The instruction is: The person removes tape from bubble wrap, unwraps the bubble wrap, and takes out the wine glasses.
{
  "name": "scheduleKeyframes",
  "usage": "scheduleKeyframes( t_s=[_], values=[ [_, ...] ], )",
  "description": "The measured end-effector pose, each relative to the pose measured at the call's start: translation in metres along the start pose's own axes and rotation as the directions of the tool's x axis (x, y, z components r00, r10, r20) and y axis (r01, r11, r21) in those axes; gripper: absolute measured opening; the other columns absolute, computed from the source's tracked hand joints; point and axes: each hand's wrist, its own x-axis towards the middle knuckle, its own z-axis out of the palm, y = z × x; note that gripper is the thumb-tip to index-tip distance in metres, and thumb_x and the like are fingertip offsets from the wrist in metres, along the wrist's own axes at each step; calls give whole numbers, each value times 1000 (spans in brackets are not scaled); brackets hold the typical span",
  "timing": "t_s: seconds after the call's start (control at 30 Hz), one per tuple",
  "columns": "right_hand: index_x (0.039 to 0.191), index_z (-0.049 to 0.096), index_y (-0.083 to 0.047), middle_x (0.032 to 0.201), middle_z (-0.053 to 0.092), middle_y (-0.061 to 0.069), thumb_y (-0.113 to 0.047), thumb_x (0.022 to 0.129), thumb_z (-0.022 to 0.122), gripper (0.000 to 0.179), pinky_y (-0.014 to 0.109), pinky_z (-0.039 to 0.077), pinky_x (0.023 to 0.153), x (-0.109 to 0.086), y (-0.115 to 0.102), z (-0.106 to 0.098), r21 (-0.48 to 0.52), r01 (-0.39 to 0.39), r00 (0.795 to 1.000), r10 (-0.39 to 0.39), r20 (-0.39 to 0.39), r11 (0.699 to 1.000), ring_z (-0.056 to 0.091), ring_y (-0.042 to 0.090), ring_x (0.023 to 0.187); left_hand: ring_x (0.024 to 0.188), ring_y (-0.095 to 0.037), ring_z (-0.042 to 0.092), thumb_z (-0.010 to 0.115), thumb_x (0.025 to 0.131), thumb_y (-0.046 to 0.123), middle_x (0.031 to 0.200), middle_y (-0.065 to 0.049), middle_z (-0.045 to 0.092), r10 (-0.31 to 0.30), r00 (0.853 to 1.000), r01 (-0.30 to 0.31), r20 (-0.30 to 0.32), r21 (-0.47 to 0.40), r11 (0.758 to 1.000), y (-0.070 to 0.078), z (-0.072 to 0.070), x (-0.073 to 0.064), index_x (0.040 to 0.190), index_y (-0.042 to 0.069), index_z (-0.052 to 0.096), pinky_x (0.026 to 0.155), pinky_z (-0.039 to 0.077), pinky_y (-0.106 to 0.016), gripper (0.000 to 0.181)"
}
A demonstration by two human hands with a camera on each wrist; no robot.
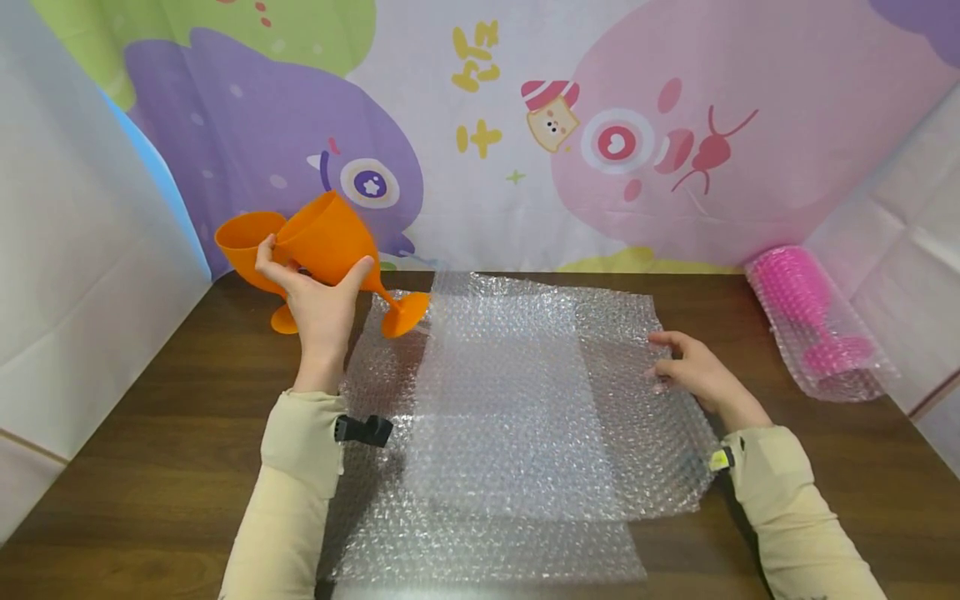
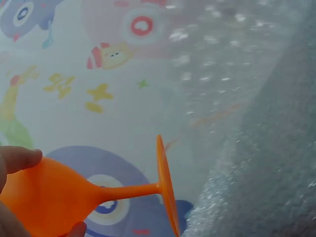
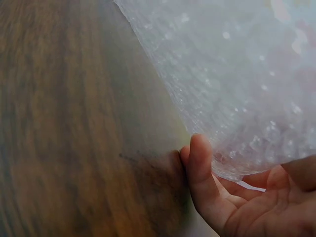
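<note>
My left hand [image 1: 324, 310] grips an orange plastic goblet [image 1: 330, 237] by its bowl, fingers and thumb on either side. The goblet is tilted, its foot pointing right over the bubble wrap; in the left wrist view its stem [image 2: 128, 191] and disc foot show clearly. Behind that hand, a second orange goblet [image 1: 243, 237] is upright and partly hidden. Layered clear bubble wrap [image 1: 510, 400] covers the middle of the table. At its right edge my right hand [image 1: 705, 379] pinches the sheet, and the right wrist view shows the edge of the wrap [image 3: 237, 123] between its fingers.
On the right of the brown wooden table [image 1: 150, 450], a pink goblet [image 1: 798, 287] lies rolled in bubble wrap. A printed cartoon cloth [image 1: 480, 208] hangs along the back edge, and pale walls flank both sides.
</note>
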Motion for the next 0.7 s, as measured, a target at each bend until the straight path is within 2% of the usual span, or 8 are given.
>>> scheduleKeyframes(
  t_s=[0.1, 0.3, 0.4, 0.53, 0.7],
  values=[
    [135, 20, 16, 135, 25, 34, 7, 80, 44, 60, 20, 51, 60, 0, -1, 0, -12, -9, 1000, 9, -1, 1000, 56, 2, 68, 107, -18, 47, 75, 71, 10, 125, -6, 40, 4, 1000, -4, -9, -17, 1000, 1, -5, 4, 133, 21, 12, 92, 41, -30, 89],
    [135, 21, 15, 136, 25, 34, 6, 81, 44, 60, 21, 52, 61, 0, -2, -1, -57, -18, 1000, 18, -1, 998, 56, 3, 70, 110, -15, 44, 75, 69, 11, 130, -4, 35, 14, 999, -10, -51, 82, 997, -5, -14, 16, 135, 22, 8, 93, 38, -26, 95],
    [135, 21, 16, 134, 26, 35, 6, 81, 44, 59, 21, 52, 61, 0, -2, -1, -45, -17, 1000, 17, 0, 999, 57, 3, 68, 113, -15, 41, 73, 70, 9, 133, -3, 32, 6, 999, -1, -52, 94, 996, -1, -18, 18, 138, 23, 5, 95, 36, -25, 98],
    [135, 19, 17, 134, 24, 35, 6, 82, 44, 59, 20, 51, 60, 0, -1, 0, -23, -12, 1000, 13, 10, 1000, 56, 2, 68, 115, -15, 38, 70, 70, 3, 135, -3, 30, -43, 998, 46, -47, 63, 997, 10, -24, 16, 139, 23, 1, 93, 38, -26, 99],
    [135, 19, 17, 135, 23, 35, 6, 82, 44, 60, 20, 51, 60, 1, 0, -1, -19, -10, 1000, 10, 15, 1000, 56, 2, 68, 118, -15, 36, 71, 71, 5, 138, -3, 26, -127, 990, 133, -59, 106, 985, 3, -40, 23, 139, 28, -3, 93, 38, -28, 103]
  ],
)
